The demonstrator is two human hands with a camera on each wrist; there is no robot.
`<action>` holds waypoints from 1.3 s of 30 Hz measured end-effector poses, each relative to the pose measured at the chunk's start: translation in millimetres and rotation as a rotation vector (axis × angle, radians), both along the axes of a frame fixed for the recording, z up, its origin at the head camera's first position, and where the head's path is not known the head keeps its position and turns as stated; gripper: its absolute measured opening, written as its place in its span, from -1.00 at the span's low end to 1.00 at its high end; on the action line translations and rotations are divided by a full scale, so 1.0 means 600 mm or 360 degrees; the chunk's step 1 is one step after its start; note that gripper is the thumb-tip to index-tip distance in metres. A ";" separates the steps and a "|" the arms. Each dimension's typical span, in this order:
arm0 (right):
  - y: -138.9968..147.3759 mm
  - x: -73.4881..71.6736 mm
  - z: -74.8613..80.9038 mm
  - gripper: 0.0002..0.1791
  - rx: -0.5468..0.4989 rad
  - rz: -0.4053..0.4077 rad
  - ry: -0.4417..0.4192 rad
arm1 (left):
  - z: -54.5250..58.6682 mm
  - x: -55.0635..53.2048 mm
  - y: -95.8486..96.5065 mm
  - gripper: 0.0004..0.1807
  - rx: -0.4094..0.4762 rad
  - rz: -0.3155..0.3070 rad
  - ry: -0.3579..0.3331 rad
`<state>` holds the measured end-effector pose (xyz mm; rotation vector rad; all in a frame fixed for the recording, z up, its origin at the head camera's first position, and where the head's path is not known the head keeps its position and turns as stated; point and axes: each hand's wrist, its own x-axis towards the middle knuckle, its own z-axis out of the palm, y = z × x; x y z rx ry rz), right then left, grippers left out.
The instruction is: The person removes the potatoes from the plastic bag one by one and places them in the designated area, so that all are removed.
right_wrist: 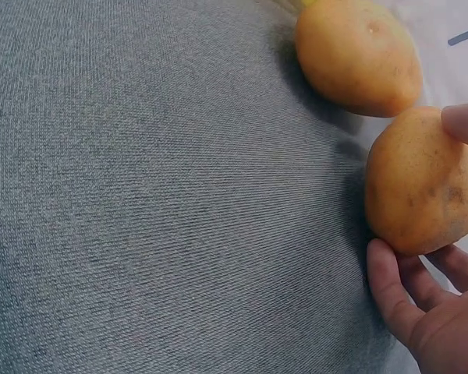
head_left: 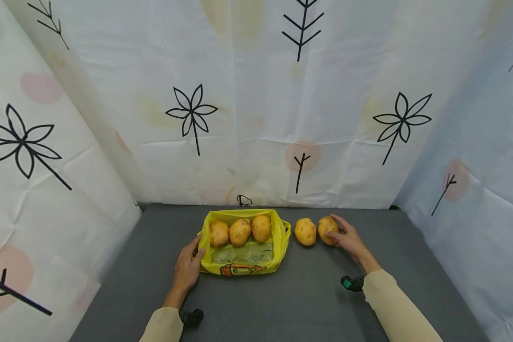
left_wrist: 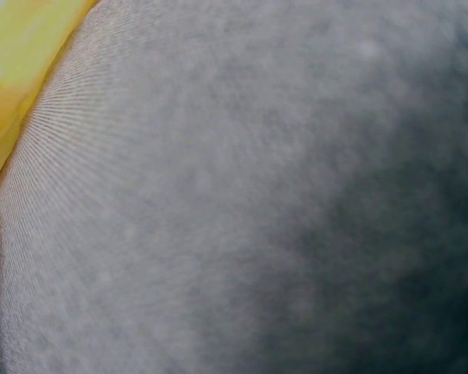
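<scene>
A yellow plastic bag (head_left: 271,267) lies with its mouth open on the dark grey table, three potatoes (head_left: 240,232) in a row along its far side. My left hand (head_left: 187,271) grips the bag's left edge between thumb and fingers. Only a strip of yellow plastic (left_wrist: 19,66) shows in the left wrist view, and the hand is out of that frame. To the right of the bag, my right hand (head_left: 351,242) holds a potato (right_wrist: 413,183), thumb on one side and fingers on the other. Another loose potato (head_left: 305,232) lies just left of it.
The grey tabletop (head_left: 282,304) extends in front of the bag and to both sides. White printed cloth (head_left: 256,166) hangs behind the table and at left and right. A bag handle (head_left: 288,229) sticks out toward the loose potatoes.
</scene>
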<state>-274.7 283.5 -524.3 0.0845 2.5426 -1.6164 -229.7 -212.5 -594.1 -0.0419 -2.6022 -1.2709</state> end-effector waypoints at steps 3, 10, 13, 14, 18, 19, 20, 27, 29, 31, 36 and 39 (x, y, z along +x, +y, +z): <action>-0.001 -0.001 -0.002 -0.17 0.0021 0.0011 -0.0003 | 0.001 0.000 0.001 -0.45 0.0002 0.0004 -0.0004; -0.003 -0.004 -0.003 -0.18 0.0060 0.0059 0.0001 | 0.002 0.001 0.001 -0.45 0.0007 0.0007 -0.0006; -0.005 -0.005 -0.004 -0.18 0.0087 0.0071 0.0000 | 0.002 0.001 0.001 -0.45 0.0005 0.0008 -0.0006; -0.006 -0.004 -0.004 -0.18 0.0096 0.0075 -0.0003 | 0.002 0.001 0.001 -0.45 0.0003 0.0008 -0.0006; -0.007 -0.003 -0.002 -0.17 0.0121 0.0089 -0.0012 | 0.000 0.000 0.001 -0.45 0.0001 0.0008 -0.0001; -0.007 -0.003 -0.002 -0.16 0.0125 0.0094 -0.0013 | 0.000 0.000 0.001 -0.45 0.0001 0.0007 0.0001; -0.007 -0.002 -0.001 -0.16 0.0127 0.0101 -0.0015 | -0.001 0.000 0.001 -0.45 0.0002 0.0007 0.0003; -0.006 0.000 0.000 -0.15 0.0131 0.0129 -0.0006 | -0.001 0.000 0.000 -0.45 0.0001 0.0003 0.0012; -0.004 0.001 0.001 -0.15 0.0129 0.0132 0.0007 | 0.000 0.000 0.000 -0.45 -0.0002 0.0003 0.0012; -0.004 0.002 0.001 -0.15 0.0125 0.0127 0.0011 | 0.001 0.000 0.000 -0.45 -0.0003 0.0002 0.0019; -0.005 0.002 0.005 -0.13 0.0119 0.0071 -0.0009 | 0.000 0.000 0.000 -0.45 -0.0002 -0.0001 0.0035; -0.007 0.003 0.010 -0.13 0.0129 0.0036 0.0004 | -0.002 0.000 -0.001 -0.45 -0.0004 0.0003 0.0032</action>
